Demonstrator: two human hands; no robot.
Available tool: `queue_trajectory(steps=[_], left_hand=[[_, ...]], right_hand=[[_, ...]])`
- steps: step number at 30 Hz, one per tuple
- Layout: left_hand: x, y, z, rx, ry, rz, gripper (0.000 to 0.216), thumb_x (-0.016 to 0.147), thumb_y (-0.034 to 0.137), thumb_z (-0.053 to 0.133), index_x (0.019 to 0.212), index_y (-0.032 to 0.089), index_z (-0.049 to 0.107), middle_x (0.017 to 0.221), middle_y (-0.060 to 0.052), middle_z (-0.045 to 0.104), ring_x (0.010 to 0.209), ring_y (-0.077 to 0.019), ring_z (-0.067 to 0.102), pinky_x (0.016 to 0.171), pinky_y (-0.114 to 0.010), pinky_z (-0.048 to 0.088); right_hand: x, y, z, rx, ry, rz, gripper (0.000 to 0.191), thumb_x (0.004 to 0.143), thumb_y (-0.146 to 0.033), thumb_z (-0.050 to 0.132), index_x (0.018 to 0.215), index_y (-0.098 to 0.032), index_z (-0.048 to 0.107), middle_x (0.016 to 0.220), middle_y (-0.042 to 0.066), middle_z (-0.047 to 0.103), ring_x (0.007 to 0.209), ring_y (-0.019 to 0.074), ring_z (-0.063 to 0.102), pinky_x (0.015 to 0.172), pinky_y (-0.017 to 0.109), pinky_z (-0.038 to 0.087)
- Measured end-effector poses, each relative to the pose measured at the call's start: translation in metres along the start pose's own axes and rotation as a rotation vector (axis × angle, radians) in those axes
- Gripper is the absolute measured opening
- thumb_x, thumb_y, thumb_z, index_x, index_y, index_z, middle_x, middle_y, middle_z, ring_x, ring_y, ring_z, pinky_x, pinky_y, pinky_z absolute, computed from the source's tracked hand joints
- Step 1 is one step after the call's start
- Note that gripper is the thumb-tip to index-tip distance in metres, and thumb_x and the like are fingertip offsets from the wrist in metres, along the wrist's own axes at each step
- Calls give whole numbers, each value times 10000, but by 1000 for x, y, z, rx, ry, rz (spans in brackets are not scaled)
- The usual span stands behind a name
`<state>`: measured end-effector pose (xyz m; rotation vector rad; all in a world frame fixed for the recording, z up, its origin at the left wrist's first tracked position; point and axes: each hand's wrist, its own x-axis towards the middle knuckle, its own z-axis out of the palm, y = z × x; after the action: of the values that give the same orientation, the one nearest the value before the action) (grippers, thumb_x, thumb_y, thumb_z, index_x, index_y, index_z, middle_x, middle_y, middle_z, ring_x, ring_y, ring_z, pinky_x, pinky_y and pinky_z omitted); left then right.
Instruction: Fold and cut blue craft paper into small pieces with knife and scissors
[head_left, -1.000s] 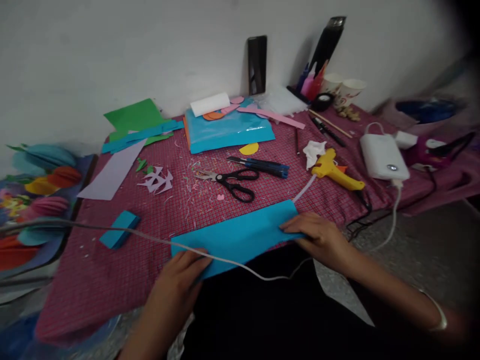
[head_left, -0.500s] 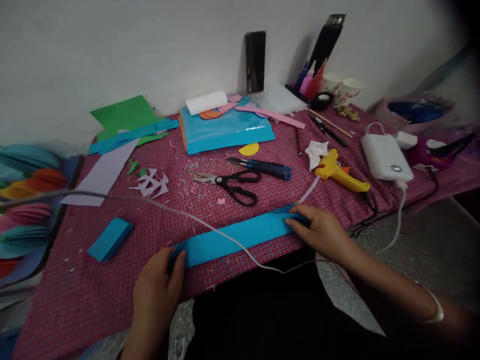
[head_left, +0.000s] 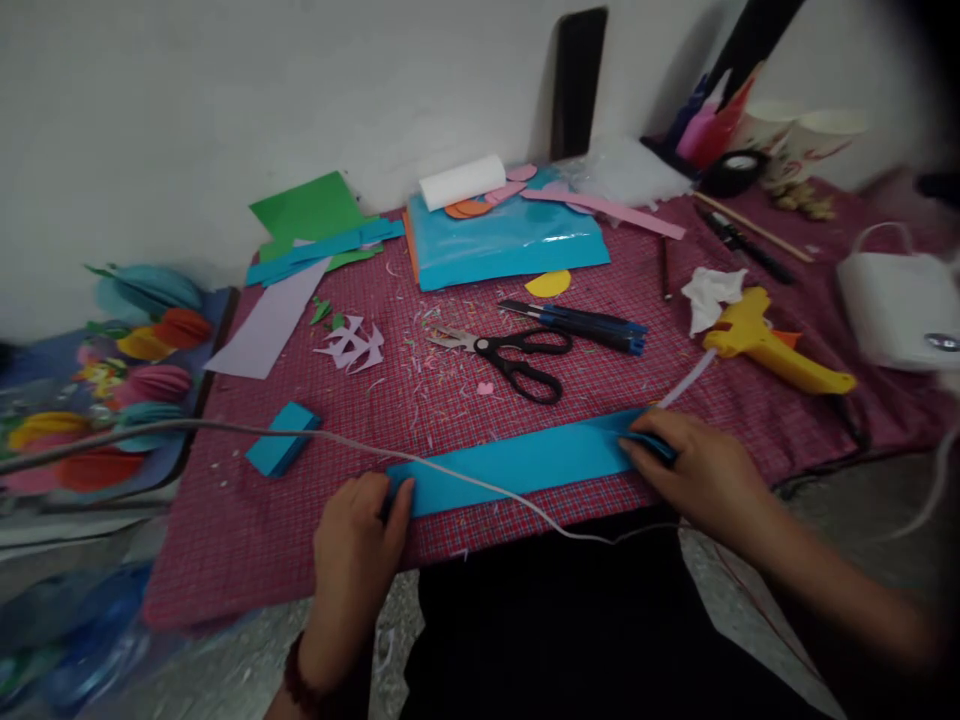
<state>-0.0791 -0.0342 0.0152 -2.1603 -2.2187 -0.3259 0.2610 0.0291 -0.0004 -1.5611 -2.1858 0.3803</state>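
A long blue paper strip (head_left: pixel 510 468) lies along the table's front edge, held at both ends. My left hand (head_left: pixel 358 535) pinches its left end between thumb and fingers. At the other end my right hand (head_left: pixel 694 465) grips the paper, which is folded over there, its dark underside showing. A thin pale cable hangs across the view in front of the strip. Behind the strip lie black-handled scissors (head_left: pixel 517 358) with open blades and blue-black utility knives (head_left: pixel 581 325). A small folded blue paper block (head_left: pixel 283 440) rests to the left of my left hand.
A yellow glue gun (head_left: pixel 780 350) lies on the right near a white power bank (head_left: pixel 896 300). Paper scraps litter the checked tablecloth (head_left: pixel 202 530). Farther back are a blue plastic-wrapped pack (head_left: pixel 510 250), a leaning phone (head_left: pixel 577 85) and green paper (head_left: pixel 307 212). Paper flowers (head_left: pixel 157 385) stand at left.
The camera view has turned left, so the table's things appear shifted to the right. Both hands still hold the strip's ends, with little visible movement against the table.
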Motion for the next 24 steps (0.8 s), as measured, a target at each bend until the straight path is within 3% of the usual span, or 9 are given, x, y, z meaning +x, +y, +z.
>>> queue_trajectory(steps=[11,19,24], left_hand=[[-4,-4,-2,58,-42,-1,353,929,341,419,608,207,480,644,-21,566,670,-187,541,639,-303,372],[-4,-18,3,27,-129,15,424,915,449,360,572,222,462,580,-23,526,623,-203,528,595,-318,342],[-5,-23,8,-12,-201,-7,431,907,475,351,581,219,471,579,-13,526,601,-201,521,595,-319,337]], right_hand=[[1,3,2,9,17,6,155,852,-383,495,793,-249,548,730,57,649,629,264,625,526,375,429],[0,1,-4,-34,23,48,150,888,-293,497,859,-187,599,824,61,675,761,213,641,707,342,483],[2,-4,-5,-89,-36,73,140,895,-248,484,827,-178,585,810,56,654,774,202,616,719,321,461]])
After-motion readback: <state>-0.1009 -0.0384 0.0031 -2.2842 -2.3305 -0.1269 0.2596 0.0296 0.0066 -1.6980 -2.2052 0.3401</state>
